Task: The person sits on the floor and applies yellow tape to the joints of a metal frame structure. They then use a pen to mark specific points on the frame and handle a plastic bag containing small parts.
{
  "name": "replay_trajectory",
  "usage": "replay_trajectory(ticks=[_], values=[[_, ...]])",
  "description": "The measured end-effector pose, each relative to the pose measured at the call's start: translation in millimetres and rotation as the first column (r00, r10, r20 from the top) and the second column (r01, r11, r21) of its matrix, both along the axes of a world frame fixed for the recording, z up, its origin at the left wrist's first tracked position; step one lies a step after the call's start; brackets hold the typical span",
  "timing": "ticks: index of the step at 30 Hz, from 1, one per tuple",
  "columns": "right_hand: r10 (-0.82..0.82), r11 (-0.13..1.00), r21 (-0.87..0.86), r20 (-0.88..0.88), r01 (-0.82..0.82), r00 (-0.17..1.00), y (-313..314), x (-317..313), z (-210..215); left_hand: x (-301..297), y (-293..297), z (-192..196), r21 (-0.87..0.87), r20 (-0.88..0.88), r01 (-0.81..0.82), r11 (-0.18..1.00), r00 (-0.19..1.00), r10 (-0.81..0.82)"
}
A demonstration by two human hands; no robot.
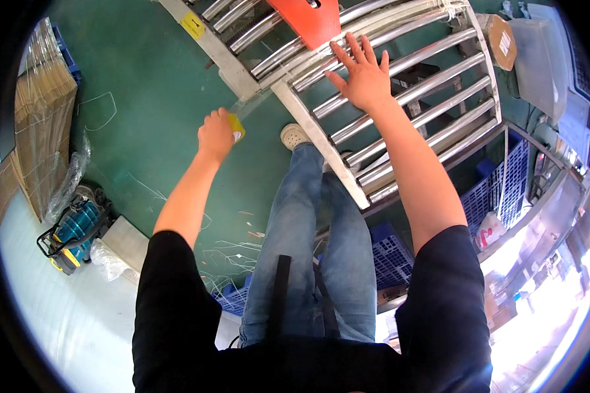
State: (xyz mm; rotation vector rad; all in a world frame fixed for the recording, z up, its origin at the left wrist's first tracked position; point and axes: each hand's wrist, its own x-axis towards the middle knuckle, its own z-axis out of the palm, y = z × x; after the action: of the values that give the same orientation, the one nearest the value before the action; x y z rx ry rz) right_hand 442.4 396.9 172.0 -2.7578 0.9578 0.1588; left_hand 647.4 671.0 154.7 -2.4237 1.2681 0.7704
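The left hand (215, 133) grips a yellow-cored roll of clear tape (236, 126), while the right hand (362, 76) rests spread flat on the steel roller conveyor (432, 108), seemingly for balance.

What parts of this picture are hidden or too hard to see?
Head view, the only one:
- Yellow thing: the left hand closes round it, so its whole shape is hidden.
- Red-orange object on the roller conveyor: cut off by the top edge.
- Right hand: its palm faces down, so I cannot tell if it touches the rollers.
- Lower right corner: washed out by bright glare.
- Stacked cardboard: bent and cut off by the fisheye rim.
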Motion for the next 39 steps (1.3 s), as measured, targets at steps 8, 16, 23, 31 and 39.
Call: replay_trajectory(ticks=[8, 16, 23, 31, 39], values=[[-0.139, 0.988, 0.109, 0.332, 0.108, 0.933, 27, -24, 7, 7, -13, -72, -0.056, 0.088, -0.059, 0.997, 0.994, 0.064], [-0.482, 0.829, 0.447, 0.263, 0.338, 0.836, 201, -149, 59, 10, 3, -64, -0.111, 0.019, -0.029, 0.993, 0.999, 0.032], [-0.786, 0.116, 0.850, -0.238, 0.515, 0.570, 356, -82, -18, 1, 73, -85, 0.031, -0.115, -0.028, 0.999, 0.993, 0.031], [-0.856, -0.034, 0.892, -0.259, 0.450, 0.448, 365, 31, -118, -13, 72, -87, -0.129, -0.166, 0.066, 0.989, 0.982, -0.087], [-0.919, -0.301, 0.948, -0.318, 0.108, 0.232, 318, 41, -60, 32, 76, 45, 0.082, -0.158, 0.084, 0.993, 0.985, -0.071]])
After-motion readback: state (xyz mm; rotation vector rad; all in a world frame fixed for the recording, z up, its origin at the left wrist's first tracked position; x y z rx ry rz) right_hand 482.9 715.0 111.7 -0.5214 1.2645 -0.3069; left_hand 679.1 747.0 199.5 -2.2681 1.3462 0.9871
